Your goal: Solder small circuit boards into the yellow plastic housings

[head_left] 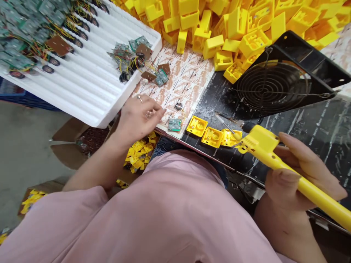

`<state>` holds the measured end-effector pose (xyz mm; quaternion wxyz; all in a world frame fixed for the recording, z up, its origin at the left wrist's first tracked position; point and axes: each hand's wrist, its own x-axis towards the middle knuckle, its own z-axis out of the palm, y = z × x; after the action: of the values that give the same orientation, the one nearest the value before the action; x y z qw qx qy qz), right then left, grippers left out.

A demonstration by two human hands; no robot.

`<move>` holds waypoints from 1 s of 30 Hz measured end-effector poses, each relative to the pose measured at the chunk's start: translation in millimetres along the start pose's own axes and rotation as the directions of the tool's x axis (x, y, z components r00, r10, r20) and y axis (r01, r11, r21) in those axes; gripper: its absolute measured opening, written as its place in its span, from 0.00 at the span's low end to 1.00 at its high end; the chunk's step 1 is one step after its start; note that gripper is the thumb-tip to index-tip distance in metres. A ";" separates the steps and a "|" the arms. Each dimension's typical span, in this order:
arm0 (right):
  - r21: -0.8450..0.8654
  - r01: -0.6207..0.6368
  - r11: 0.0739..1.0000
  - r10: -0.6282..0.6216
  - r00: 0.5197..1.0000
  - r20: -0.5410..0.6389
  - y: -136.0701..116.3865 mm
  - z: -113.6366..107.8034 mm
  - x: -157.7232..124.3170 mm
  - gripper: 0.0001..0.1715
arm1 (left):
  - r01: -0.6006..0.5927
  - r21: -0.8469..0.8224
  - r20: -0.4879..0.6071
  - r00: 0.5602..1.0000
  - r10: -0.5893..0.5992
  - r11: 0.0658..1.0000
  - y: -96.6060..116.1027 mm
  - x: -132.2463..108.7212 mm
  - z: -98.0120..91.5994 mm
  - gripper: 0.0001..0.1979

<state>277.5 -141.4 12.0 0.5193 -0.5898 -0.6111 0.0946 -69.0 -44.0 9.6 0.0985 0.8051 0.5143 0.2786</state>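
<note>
My left hand hovers at the table edge beside the white foam tray, fingers curled and pressed together; anything between the fingertips is too small to make out. Just right of it lie a small green circuit board and a round black speaker, with thin wires by them. My right hand is wrapped round the long handle of a yellow soldering gun. Its thin metal tip and feed tube meet above the black mat. Beneath and beside its front are three open yellow housings in a row.
A white ribbed foam tray bears many wired circuit boards and speakers at left. Yellow housings are heaped along the back. A black fan stands tilted at right. Below the table edge are more yellow parts.
</note>
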 end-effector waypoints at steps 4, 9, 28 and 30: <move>0.080 0.088 0.993 -0.081 0.992 -0.095 -0.4 15.1 4.6 0.23 | -0.036 0.153 0.113 0.993 0.019 0.988 -14.2 -13.2 16.5 0.16; 0.121 0.171 0.978 -0.158 0.981 -0.111 -0.9 25.9 7.1 0.22 | -0.208 0.254 0.505 0.861 0.053 0.945 -4.6 27.2 15.6 0.16; 0.198 0.122 0.973 -0.101 0.988 -0.115 9.3 18.3 7.1 0.19 | 0.341 -0.575 0.527 0.849 0.018 0.743 9.9 31.7 34.9 0.23; 0.197 0.095 0.976 -0.074 0.991 -0.113 9.9 19.3 5.8 0.19 | 0.339 -0.594 0.530 0.847 0.039 0.729 7.7 28.5 32.0 0.23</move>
<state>270.7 -124.2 -0.7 0.6114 -0.5118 -0.5947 0.1025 -36.5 -18.2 -3.4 0.5352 0.7128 0.4005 0.2121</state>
